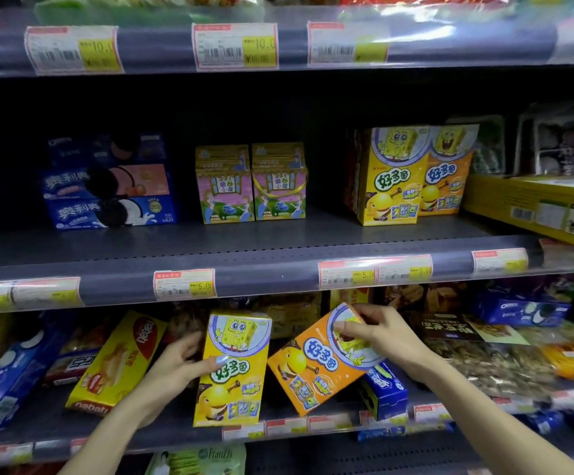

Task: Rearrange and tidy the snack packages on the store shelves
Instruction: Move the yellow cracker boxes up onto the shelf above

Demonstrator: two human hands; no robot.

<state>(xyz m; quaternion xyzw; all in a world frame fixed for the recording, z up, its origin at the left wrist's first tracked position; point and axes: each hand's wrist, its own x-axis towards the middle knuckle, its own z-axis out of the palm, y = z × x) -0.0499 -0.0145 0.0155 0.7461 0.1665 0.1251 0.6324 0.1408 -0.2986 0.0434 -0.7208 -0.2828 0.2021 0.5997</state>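
On the lower shelf my left hand (pixel 182 363) grips a yellow cartoon snack box (pixel 234 389) by its left edge, thumb across the front; the box stands upright. My right hand (pixel 378 332) pinches the top corner of an orange box of the same brand (pixel 313 368), which is tilted to the right. On the middle shelf (pixel 244 265) stand a matching yellow box (pixel 390 180) and orange box (pixel 444 173), side by side at the right.
The middle shelf also carries stacked blue cookie boxes (pixel 110 183), two pink house-shaped boxes (pixel 249 183) and a flat yellow carton (pixel 535 207). Wafer boxes (pixel 114 365), blue cookie packs (pixel 384 389) and nut bags (pixel 484 365) crowd the lower shelf. Price tags line the shelf edges.
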